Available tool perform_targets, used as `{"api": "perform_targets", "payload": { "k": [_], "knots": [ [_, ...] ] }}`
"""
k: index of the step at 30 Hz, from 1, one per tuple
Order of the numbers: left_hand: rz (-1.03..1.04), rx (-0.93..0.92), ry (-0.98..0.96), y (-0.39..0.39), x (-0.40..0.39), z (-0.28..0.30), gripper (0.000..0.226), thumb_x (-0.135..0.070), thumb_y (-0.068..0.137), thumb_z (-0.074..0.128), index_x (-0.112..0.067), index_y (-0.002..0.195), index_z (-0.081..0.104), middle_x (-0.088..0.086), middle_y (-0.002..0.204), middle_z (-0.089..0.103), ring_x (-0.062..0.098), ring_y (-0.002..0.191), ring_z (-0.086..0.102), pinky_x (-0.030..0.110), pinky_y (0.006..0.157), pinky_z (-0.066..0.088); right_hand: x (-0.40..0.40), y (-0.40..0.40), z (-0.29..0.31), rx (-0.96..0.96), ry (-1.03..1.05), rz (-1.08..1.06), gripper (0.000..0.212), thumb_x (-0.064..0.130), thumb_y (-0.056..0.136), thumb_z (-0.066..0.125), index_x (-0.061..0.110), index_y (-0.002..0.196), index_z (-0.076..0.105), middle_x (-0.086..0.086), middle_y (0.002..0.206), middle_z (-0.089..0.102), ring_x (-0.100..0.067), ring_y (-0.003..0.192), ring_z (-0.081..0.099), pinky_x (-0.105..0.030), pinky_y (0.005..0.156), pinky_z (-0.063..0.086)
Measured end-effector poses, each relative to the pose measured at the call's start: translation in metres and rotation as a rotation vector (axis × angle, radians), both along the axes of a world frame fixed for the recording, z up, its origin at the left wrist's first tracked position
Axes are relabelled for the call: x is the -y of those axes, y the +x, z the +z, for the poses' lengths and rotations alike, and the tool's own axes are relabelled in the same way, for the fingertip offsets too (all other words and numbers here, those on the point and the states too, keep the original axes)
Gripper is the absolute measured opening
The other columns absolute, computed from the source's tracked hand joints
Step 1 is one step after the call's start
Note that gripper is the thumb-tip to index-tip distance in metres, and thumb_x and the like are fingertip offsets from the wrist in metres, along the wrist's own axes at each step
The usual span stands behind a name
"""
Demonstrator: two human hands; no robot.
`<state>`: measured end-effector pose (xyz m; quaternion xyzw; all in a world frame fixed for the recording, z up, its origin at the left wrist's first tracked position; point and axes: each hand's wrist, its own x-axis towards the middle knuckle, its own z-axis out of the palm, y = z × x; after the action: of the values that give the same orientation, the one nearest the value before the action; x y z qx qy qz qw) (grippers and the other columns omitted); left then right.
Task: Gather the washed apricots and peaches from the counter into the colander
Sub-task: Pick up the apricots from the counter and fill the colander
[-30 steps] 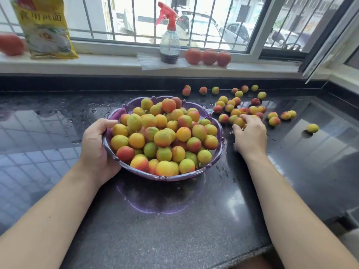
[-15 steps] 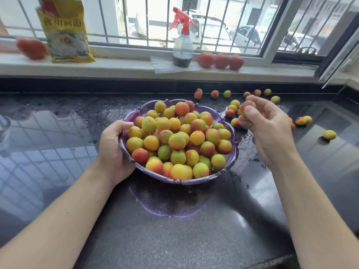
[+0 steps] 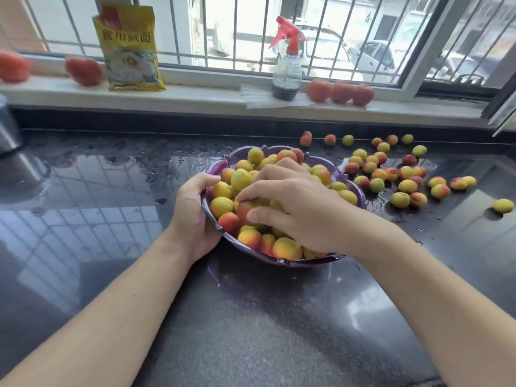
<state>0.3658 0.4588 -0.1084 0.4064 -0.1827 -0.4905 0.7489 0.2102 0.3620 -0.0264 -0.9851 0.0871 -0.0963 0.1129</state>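
On the dark, wet tabletop (image 3: 279,331) in front of me sits a purple colander (image 3: 282,260), piled high with yellow and red fruit (image 3: 287,248). Behind it runs a long white windowsill (image 3: 195,97) under a barred window.

Both of my arms reach forward from the bottom of the view. My left hand (image 3: 192,216) grips the left rim of the colander, with my thumb curled over the edge and touching the fruit inside. My right hand (image 3: 296,208) is over the middle of the pile, palm down. Its thumb and fingers are curled round a reddish fruit (image 3: 245,212) that rests among the others near the left side.

To the right of the colander, more loose fruit (image 3: 391,174) lies spread on the tabletop, some close to the rim and some back by the wall. One yellow fruit (image 3: 502,205) sits alone, far to the right.

Up on the windowsill stand a yellow bag (image 3: 129,48), a spray bottle (image 3: 287,71) with a red top, three red tomatoes (image 3: 341,92) side by side, and two more red tomatoes (image 3: 83,71) at the left.
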Motion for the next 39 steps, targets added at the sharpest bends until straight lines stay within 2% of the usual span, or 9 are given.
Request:
{"api": "perform_targets", "payload": {
  "k": [5,10,13,18,22,25,30,33,39],
  "knots": [
    [-0.003,0.012,0.004,0.000,0.000,0.001,0.051,-0.031,0.100,0.038,-0.001,0.129,0.068,0.021,0.121,0.073,0.035,0.107,0.072,0.051,0.103,0.056,0.002,-0.001,-0.003,0.024,-0.080,0.028,0.031,0.045,0.099,0.058,0.035,0.126,0.069,0.016,0.110,0.060,-0.010,0.107,0.035,-0.026,0.099,0.022],
    [0.018,0.015,-0.004,-0.003,0.000,0.002,0.048,-0.029,0.102,0.037,-0.007,0.113,0.078,0.019,0.116,0.075,0.034,0.103,0.074,0.049,0.097,0.060,0.000,0.000,-0.001,-0.001,-0.157,0.037,0.035,0.045,0.101,0.054,0.035,0.132,0.065,0.016,0.114,0.058,-0.011,0.113,0.036,-0.031,0.107,0.026],
    [0.023,0.004,-0.026,-0.005,0.000,0.004,0.050,-0.028,0.103,0.036,-0.014,0.101,0.083,0.019,0.114,0.076,0.035,0.105,0.074,0.053,0.101,0.057,0.008,-0.012,-0.005,0.274,0.072,-0.023,0.030,0.031,0.098,0.064,0.026,0.127,0.069,0.012,0.116,0.060,-0.013,0.118,0.048,-0.035,0.105,0.040],
    [0.044,0.009,-0.030,-0.007,0.000,0.005,0.052,-0.026,0.103,0.034,-0.016,0.099,0.085,0.021,0.122,0.075,0.038,0.114,0.073,0.059,0.106,0.054,0.066,-0.058,-0.036,0.730,0.112,-0.447,0.017,0.007,0.095,0.062,0.016,0.100,0.076,0.005,0.098,0.068,-0.014,0.097,0.063,-0.034,0.086,0.052],
    [0.051,0.022,0.000,-0.008,-0.001,0.006,0.048,-0.028,0.103,0.036,-0.008,0.124,0.074,0.024,0.131,0.071,0.043,0.123,0.068,0.061,0.107,0.053,0.110,-0.096,-0.081,0.712,0.033,-0.794,0.025,-0.003,0.086,0.056,0.009,0.095,0.076,-0.009,0.096,0.071,-0.030,0.096,0.063,-0.022,0.086,0.041],
    [0.055,0.021,-0.002,-0.011,-0.002,0.008,0.051,-0.027,0.104,0.035,-0.017,0.102,0.085,0.020,0.123,0.075,0.038,0.115,0.073,0.055,0.097,0.060,0.130,-0.115,-0.087,0.807,0.074,-1.039,0.029,0.000,0.085,0.049,0.005,0.098,0.075,-0.016,0.102,0.069,-0.036,0.101,0.061,-0.031,0.090,0.043],
    [0.080,0.031,0.039,-0.014,-0.004,0.013,0.048,-0.028,0.104,0.034,-0.006,0.129,0.069,0.021,0.127,0.074,0.038,0.116,0.073,0.052,0.089,0.064,0.146,-0.116,-0.092,0.580,0.176,-1.267,0.042,0.004,0.093,0.049,0.009,0.131,0.065,-0.019,0.136,0.047,-0.040,0.121,0.051,-0.038,0.107,0.038],
    [0.092,0.018,0.046,-0.014,-0.004,0.012,0.048,-0.028,0.105,0.035,-0.009,0.123,0.075,0.021,0.127,0.074,0.039,0.116,0.073,0.051,0.088,0.064,0.150,-0.113,-0.092,0.460,0.228,-1.287,0.047,0.015,0.098,0.051,0.018,0.144,0.053,-0.015,0.139,0.040,-0.038,0.121,0.051,-0.039,0.107,0.039],
    [0.077,0.032,0.074,-0.015,-0.005,0.014,0.054,-0.030,0.104,0.035,-0.005,0.146,0.058,0.021,0.132,0.072,0.039,0.120,0.071,0.053,0.091,0.063,0.157,-0.105,-0.091,0.207,0.103,-1.288,0.039,0.032,0.100,0.053,0.019,0.136,0.054,-0.017,0.134,0.040,-0.042,0.120,0.048,-0.045,0.104,0.040]
  ]
}}
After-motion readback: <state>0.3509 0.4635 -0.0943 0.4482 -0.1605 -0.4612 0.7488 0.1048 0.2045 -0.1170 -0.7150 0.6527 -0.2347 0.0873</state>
